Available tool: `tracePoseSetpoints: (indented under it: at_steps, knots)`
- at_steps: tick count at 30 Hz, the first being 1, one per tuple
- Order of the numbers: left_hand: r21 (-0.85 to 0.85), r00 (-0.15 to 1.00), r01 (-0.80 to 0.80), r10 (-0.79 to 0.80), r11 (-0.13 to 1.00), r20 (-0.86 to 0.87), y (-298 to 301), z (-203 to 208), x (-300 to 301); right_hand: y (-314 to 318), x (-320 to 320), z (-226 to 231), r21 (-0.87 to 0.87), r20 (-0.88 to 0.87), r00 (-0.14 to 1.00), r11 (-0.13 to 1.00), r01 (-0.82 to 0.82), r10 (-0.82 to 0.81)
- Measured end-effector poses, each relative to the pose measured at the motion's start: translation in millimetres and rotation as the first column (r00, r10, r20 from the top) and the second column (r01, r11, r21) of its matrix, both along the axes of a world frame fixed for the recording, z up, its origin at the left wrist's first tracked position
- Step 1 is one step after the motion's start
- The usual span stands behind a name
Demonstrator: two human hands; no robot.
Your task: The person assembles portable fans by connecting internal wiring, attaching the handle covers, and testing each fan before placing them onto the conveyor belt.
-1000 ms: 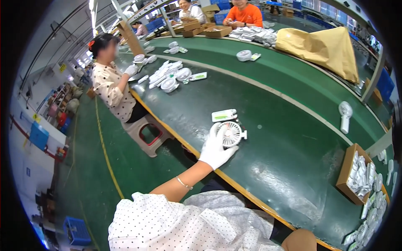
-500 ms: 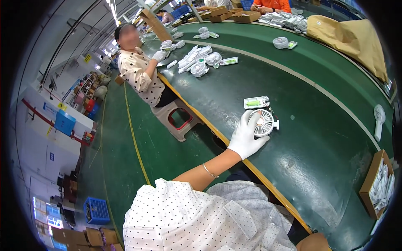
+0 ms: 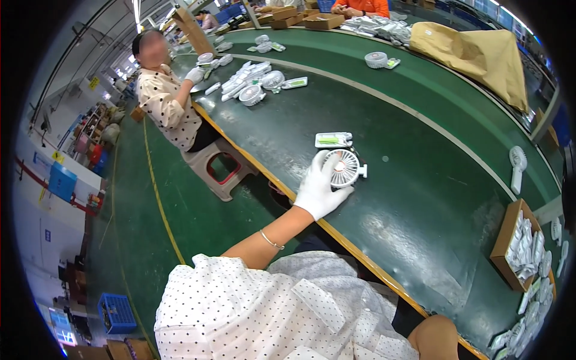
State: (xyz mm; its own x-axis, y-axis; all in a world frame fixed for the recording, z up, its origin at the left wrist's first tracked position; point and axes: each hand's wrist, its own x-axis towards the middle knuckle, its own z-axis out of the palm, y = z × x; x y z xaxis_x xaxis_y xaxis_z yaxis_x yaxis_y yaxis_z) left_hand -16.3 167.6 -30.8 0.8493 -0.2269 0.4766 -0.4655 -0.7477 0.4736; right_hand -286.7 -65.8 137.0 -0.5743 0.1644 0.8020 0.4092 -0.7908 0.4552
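Observation:
A white round fan head (image 3: 347, 170) with a spoked grille lies on the green tabletop near its edge. My left hand (image 3: 318, 189), in a white glove, grips it, fingers over the grille and thumb at the near rim. Beside its far side rests an opened white handle casing with a green battery (image 3: 333, 140), apparently joined to the fan by thin wires. Of my right arm only a part shows at the lower edge; the hand is outside the picture.
A brown carton of silvery-white parts (image 3: 523, 247) stands at right, with several white fans (image 3: 528, 318) nearer me. More fan parts (image 3: 247, 83) are piled at far left, by a seated co-worker (image 3: 165, 96). Brown cloth (image 3: 471, 57) covers something beyond the belt (image 3: 432, 87).
The whole view has swung to the right, so more white fans show at the right edge. My left hand keeps its hold on the fan head, which stays beside the casing.

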Motion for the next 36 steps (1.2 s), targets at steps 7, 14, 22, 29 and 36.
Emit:
tracePoseSetpoints:
  at_steps: [7,14,22,29,36]
  knots:
    - [-0.008,0.998,0.006,-0.007,1.0,-0.065,-10,-3,4,0,9,11,-0.075,0.09,0.995,0.996,0.055,-0.048]
    - [-0.222,0.992,0.049,-0.074,0.974,-0.106,-20,4,-8,-39,34,16,0.002,-0.036,0.951,0.952,-0.307,0.307]
    - [-0.303,0.884,0.465,-0.454,0.831,0.111,-67,46,-9,-40,166,-3,0.187,-0.971,0.171,0.976,0.116,0.166]
    - [-0.18,0.592,0.806,-0.772,0.564,0.232,-143,67,19,-78,186,-90,0.684,-0.607,-0.312,0.681,0.264,0.731]
    - [-0.432,0.379,0.682,-0.791,0.589,-0.48,-159,36,13,-94,201,-116,0.937,0.26,-0.068,-0.234,0.26,0.963]
